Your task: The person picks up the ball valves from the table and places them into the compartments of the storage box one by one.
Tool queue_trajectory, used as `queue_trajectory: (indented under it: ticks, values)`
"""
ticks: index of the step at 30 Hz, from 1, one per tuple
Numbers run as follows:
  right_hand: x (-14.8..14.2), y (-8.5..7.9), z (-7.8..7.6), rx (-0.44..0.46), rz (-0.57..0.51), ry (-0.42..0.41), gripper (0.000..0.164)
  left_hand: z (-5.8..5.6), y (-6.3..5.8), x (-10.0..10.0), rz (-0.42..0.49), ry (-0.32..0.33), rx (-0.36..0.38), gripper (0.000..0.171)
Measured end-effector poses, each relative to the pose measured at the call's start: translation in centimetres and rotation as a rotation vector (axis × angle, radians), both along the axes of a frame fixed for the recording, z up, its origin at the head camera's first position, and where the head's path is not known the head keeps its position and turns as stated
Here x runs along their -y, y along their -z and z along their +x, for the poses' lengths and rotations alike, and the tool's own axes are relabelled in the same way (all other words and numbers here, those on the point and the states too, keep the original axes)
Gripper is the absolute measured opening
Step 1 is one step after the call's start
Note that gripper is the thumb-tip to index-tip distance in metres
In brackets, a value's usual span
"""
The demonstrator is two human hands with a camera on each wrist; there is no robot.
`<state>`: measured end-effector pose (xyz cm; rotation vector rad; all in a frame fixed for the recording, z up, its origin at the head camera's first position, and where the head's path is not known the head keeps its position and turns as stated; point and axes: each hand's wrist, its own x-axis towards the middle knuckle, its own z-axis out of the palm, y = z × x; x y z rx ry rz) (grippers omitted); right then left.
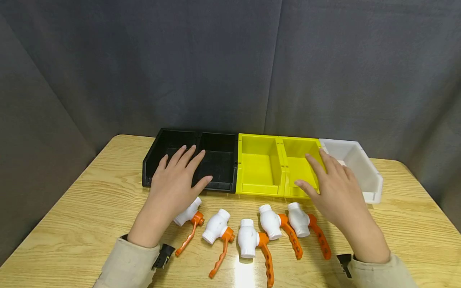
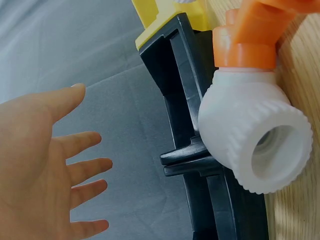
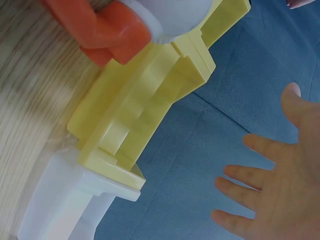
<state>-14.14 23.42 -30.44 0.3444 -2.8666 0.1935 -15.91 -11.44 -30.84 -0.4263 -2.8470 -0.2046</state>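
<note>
My left hand [image 1: 173, 186] hovers with spread fingers over the front of the black bins [image 1: 218, 166], holding nothing. My right hand [image 1: 336, 188] is likewise spread, above the right yellow bin [image 1: 299, 168] and the white bin [image 1: 363, 168]. Several white ball valves with orange handles lie in a row on the table, among them a middle valve [image 1: 247, 239] and a far-right valve [image 1: 299, 220]. Part of the leftmost valve [image 1: 187, 213] is hidden by my left hand. In the left wrist view a white valve [image 2: 250, 125] appears close up, apart from the fingers [image 2: 90, 170].
Black, yellow and white bins stand side by side along the back of the wooden table [image 1: 90, 208]. A grey curtain [image 1: 216, 68] hangs behind them and along the sides. Dark straps [image 1: 163, 256] show at both cuffs.
</note>
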Motion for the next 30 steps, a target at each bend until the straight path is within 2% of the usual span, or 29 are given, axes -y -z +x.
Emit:
queue_trajectory:
  ticks: [17,30]
  values:
    - [0.09,0.1,0.03,-0.006,0.01,-0.013,0.074,-0.06,0.12,0.04,-0.006,0.014,0.019,0.07]
    - [0.1,-0.1,0.03,0.0,0.009,-0.012,0.074,-0.1,-0.27,0.36,0.015,0.044,-0.049,0.06]
